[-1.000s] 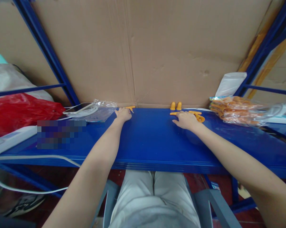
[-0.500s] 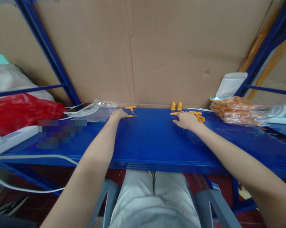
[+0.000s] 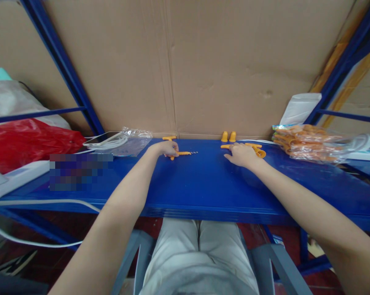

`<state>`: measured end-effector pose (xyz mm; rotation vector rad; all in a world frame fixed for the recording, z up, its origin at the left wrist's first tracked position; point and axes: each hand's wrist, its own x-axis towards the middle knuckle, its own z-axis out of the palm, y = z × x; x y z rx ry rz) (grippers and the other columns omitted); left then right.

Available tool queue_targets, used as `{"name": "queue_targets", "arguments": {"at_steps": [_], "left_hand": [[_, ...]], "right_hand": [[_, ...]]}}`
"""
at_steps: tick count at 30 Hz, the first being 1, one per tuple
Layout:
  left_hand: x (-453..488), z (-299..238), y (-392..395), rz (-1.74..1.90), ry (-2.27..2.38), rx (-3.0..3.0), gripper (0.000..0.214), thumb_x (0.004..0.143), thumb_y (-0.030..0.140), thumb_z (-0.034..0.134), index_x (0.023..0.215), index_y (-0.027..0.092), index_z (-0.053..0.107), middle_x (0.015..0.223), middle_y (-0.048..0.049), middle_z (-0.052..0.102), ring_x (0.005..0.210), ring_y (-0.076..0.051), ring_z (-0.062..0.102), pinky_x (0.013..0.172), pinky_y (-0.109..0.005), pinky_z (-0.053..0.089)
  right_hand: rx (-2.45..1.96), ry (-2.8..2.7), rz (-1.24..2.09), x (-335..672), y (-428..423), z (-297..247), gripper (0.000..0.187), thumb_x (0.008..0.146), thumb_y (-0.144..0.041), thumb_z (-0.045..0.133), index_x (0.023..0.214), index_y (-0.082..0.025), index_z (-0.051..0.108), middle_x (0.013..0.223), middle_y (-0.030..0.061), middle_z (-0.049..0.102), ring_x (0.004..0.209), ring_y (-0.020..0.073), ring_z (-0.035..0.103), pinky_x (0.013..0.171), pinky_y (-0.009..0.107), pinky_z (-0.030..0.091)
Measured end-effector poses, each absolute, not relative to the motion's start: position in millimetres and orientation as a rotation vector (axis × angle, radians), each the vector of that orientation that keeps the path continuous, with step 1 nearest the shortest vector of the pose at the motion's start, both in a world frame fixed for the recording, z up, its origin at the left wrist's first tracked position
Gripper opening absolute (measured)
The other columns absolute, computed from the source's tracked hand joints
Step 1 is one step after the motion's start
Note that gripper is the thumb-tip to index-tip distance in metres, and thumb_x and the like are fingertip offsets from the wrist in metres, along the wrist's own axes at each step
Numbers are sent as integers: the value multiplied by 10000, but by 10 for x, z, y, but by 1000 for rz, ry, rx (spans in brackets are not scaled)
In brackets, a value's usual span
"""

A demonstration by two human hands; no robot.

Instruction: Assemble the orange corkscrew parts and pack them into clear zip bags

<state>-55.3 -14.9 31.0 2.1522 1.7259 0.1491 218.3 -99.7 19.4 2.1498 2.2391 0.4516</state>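
Smooth blue metal worktop (image 3: pixel 203 184). Left hand (image 3: pixel 166 148), arm outstretched, fingers pinching a ribbed orange plastic corkscrew (image 3: pixel 185 153) with thin metal spiral, lying mid-worktop. Right hand (image 3: pixel 242 155) flat, fingers loosely together on orange plastic parts (image 3: pixel 256 150).

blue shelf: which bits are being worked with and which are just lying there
In hand:
left hand on an orange corkscrew
right hand on loose orange parts

Lying about:
two orange caps
bag of orange parts
red bag
white cable
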Motion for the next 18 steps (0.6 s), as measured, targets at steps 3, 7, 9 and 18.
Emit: {"name": "queue_targets", "arguments": {"at_steps": [3,7,9,18], "left_hand": [[-412,251,-166,302,1616,2179,161,712,170,661,869,186,627,591,-4,635,580,-162,609,571,-233,446],[-251,139,-150,587,1588,2202,173,739,152,675,892,155,594,567,28,566,527,-117,550,540,-207,402],[-191,82,-126,734,1556,2203,177,749,119,666,909,141,593,573,34,545,518,-102,535,540,-200,395],[-79,-63,19,1070,1339,2240,433,705,63,671,1123,155,610,931,-61,679,885,-173,645,820,-279,480]], "right_hand": [[2142,2239,456,2179,-995,193,440,934,-366,445,1205,-56,600,1251,206,602,1159,320,571,916,427,456],[2149,2237,461,2182,-996,188,424,932,-363,449,1193,-69,609,1246,204,607,1150,319,579,928,430,450],[2149,2247,460,2191,-993,187,424,932,-363,446,1184,-65,613,1236,211,611,1150,324,579,922,428,454],[2241,2215,468,2318,-905,217,455,924,-411,427,1150,-74,631,1136,221,655,1122,348,596,888,433,466]]}}
